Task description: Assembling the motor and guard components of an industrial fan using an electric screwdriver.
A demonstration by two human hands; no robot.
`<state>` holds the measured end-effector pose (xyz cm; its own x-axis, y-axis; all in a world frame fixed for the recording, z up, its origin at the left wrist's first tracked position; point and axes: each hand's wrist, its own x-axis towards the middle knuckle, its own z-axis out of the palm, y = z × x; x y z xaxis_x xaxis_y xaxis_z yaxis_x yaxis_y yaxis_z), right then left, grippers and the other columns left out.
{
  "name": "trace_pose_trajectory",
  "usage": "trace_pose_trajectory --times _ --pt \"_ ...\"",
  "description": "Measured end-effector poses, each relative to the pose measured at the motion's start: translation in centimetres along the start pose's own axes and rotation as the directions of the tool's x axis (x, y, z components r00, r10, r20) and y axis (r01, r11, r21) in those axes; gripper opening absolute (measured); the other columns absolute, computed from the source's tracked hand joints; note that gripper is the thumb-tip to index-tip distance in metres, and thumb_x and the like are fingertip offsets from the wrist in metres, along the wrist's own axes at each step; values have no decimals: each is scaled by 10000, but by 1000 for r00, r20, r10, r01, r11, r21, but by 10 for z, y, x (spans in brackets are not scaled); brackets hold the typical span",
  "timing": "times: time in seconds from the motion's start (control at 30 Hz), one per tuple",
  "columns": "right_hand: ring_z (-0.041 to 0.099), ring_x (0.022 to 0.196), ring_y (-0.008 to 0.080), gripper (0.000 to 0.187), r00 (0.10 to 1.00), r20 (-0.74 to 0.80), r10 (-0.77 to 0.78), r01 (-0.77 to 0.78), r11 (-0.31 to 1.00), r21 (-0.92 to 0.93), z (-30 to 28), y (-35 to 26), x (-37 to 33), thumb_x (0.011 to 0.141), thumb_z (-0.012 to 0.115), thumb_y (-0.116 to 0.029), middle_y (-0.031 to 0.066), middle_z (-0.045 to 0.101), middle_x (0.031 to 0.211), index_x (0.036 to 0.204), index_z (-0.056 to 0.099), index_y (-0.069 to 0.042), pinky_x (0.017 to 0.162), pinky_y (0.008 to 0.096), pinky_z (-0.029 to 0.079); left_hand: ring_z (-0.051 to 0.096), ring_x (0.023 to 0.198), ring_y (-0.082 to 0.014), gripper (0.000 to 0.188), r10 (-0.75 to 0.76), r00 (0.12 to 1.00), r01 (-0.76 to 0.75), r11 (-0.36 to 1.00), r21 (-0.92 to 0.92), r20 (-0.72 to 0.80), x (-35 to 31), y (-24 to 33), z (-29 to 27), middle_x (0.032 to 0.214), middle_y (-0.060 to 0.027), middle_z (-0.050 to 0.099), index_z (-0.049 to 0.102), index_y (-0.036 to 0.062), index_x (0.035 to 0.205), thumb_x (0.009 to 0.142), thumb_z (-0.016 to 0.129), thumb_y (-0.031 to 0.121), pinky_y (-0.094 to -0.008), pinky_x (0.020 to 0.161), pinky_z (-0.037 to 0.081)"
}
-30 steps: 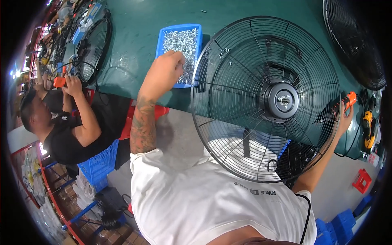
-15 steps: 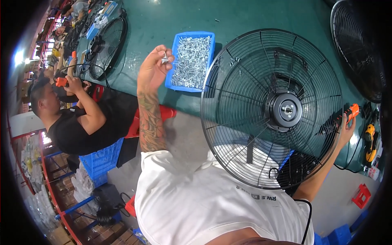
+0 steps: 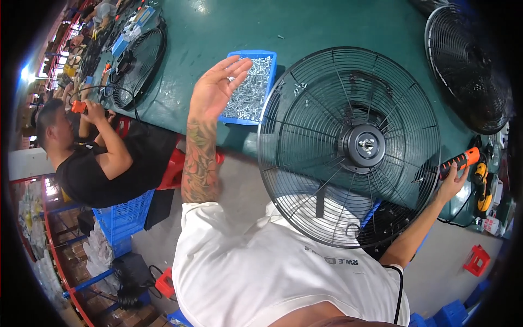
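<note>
My left hand (image 3: 215, 90) is raised at the left edge of a blue bin (image 3: 272, 73) full of small silver screws (image 3: 251, 95). Its fingers are stretched out and the thumb stands apart. Whether a screw lies against the palm cannot be made out. In front of me is a round black wire fan guard (image 3: 305, 180) with a black motor hub (image 3: 366, 144) and a metal shaft at its centre. Beyond its right rim, my right hand (image 3: 453, 184) grips an orange and black power screwdriver (image 3: 460, 162).
A few loose screws (image 3: 300, 88) lie on the green table (image 3: 218, 27) behind the guard's wires. Another black fan (image 3: 466, 71) stands at the far right, above a yellow tool (image 3: 482, 188). At left a co-worker (image 3: 90, 169) holds an orange tool near another fan guard (image 3: 140, 65).
My left hand has gone from pinching small screws to stretched fingers, nearer the bin. The screwdriver in my right hand now points more visibly toward the guard. The whole view has shifted slightly.
</note>
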<state>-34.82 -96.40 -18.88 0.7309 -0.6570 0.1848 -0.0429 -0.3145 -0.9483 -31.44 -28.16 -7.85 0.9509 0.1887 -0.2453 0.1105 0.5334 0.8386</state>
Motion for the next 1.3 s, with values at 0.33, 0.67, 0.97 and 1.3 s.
trace_pose_trajectory --times 0.33,0.67,0.97,1.3 --pt "658 895 301 627 886 -259 -385 464 753 466 -81 -135 -2 974 504 -335 228 645 979 1427 393 83 843 439 575 323 451 -51 368 -207 940 148 964 222 272 -8 5 42 617 17 420 576 -77 1309 1022 437 108 -223 416 250" --pt "554 835 299 710 718 42 -694 313 377 872 -1 -245 -78 927 563 -490 154 580 819 1390 426 29 813 446 425 404 570 -33 165 -439 817 127 769 627 373 -83 -36 173 718 46 492 670 25 1081 979 612 142 -200 496 346" --pt "528 821 185 707 716 259 -648 -2 369 929 40 -273 -123 964 586 -407 85 568 957 1519 336 -50 732 352 418 454 585 -34 140 -433 755 -121 647 753 492 -130 -83 203 677 52 527 674 20 986 906 756 102 -229 523 377" --pt "624 628 120 582 340 473 -813 -163 444 881 48 -271 -122 908 747 -425 -4 610 838 1345 449 -183 630 302 535 476 538 -187 291 57 509 -813 359 459 859 -134 -100 202 646 -39 484 636 71 928 723 837 29 -332 496 385"
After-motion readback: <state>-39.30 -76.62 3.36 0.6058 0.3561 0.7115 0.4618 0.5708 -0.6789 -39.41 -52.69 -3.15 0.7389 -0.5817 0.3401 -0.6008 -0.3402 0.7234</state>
